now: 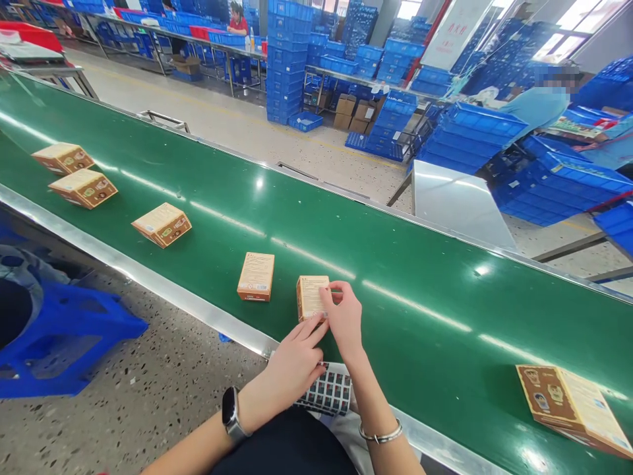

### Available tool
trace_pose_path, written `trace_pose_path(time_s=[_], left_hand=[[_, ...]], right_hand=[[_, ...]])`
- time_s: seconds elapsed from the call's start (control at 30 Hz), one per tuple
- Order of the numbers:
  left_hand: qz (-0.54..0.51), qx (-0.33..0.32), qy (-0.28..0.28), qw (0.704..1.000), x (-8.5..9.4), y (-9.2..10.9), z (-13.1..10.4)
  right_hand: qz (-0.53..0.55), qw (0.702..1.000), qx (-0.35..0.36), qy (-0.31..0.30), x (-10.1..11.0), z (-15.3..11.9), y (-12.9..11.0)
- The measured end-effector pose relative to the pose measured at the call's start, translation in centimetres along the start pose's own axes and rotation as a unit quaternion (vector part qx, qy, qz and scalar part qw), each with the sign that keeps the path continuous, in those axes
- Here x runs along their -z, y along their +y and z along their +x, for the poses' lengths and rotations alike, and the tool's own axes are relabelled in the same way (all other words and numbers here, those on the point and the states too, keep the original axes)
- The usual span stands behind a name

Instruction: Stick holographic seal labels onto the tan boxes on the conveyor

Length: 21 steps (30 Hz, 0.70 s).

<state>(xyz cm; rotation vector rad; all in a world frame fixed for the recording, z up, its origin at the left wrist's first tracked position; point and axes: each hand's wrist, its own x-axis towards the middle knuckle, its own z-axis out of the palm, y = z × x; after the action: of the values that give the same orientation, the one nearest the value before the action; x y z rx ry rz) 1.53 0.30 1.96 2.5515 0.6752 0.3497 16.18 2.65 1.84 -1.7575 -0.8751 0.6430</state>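
Observation:
A small brown-and-cream carton (311, 293) lies on the green conveyor belt in front of me, printed side up. My right hand (345, 320) is at its right side, thumb and forefinger pinched together over the top face; anything between them is too small to make out. My left hand (297, 353), with a watch at the wrist, stretches its fingers to the carton's near edge. Under its palm and thumb is a curved sheet of dark stickers (329, 389), held at the belt's edge. Just left of the carton lies a second carton (256, 276).
Further left on the belt (410, 290) are several more cartons (162, 224); one carton (568, 402) lies at the right. A metal rail (217, 323) edges the near side. Beyond stand a steel table (455, 198), stacked blue crates (287, 63) and co-workers. A blue stool (84, 336) is lower left.

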Motion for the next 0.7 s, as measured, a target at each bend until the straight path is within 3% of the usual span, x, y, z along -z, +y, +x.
trace_pose_path(time_s=[0.23,0.37,0.43,0.57,0.7], left_hand=[[-0.059,-0.028,-0.005,0.998,0.2,0.5,0.4],[-0.158,0.037,-0.042,0.986,1.7,1.1,0.3],[-0.175,0.085,-0.053,0.98,2.6,1.5,0.3],[-0.184,0.118,-0.058,0.974,4.3,1.7,0.4],[-0.156,0.16,-0.094,0.97,5.2,1.7,0.7]], right_hand=[[-0.007,1.0,0.023,0.017,2.5,1.4,0.9],[-0.001,0.999,0.037,0.0,6.0,0.5,1.0],[0.012,0.997,0.047,-0.061,8.0,-0.9,0.2],[-0.011,0.957,0.1,-0.271,10.4,-3.9,-1.8],[-0.042,0.951,0.111,-0.284,10.5,-5.4,-2.0]])
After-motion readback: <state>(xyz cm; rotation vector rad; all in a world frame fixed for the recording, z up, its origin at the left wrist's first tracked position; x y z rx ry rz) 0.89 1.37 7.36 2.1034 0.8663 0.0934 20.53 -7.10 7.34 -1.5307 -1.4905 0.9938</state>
